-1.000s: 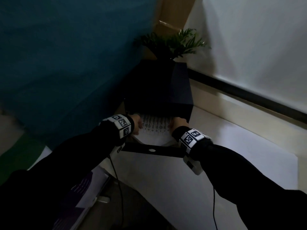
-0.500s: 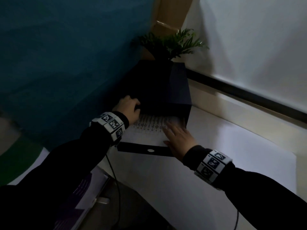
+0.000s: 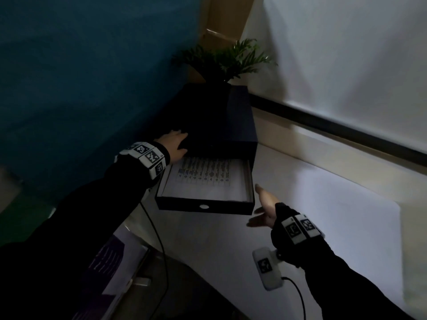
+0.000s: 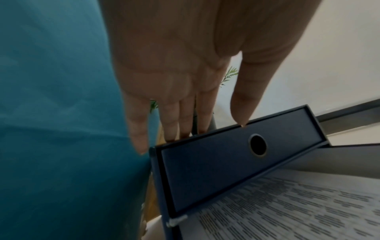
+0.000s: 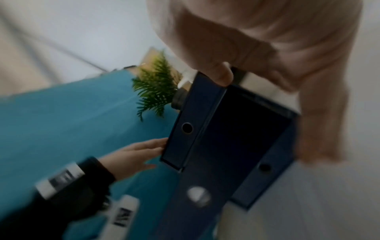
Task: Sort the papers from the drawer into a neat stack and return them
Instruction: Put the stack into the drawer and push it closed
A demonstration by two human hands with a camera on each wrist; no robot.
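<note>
White desktop [image 3: 323, 215]: papers [image 3: 205, 179] lie lengthwise in open drawer [image 3: 203, 207]; both hands' fingers released

right wrist view motion-blurred, papers [image 3: 203, 179] partly inside cabinet [image 3: 221, 121]

A drawer unit [image 3: 221, 116] sits on the counter [image 3: 300, 215] w/ a plant [image 3: 228, 58] behind it and a wall panel [image 3: 80, 77] along its left side. Its lower drawer [image 3: 204, 205] is pulled out toward the viewer, w/ papers [image 3: 203, 179] lying flat inside. Left hand [image 3: 172, 146] rests on the unit's front-left top corner, above the drawer; right hand [image 3: 263, 213] is just right of the drawer's front corner, apart from it.
</note>
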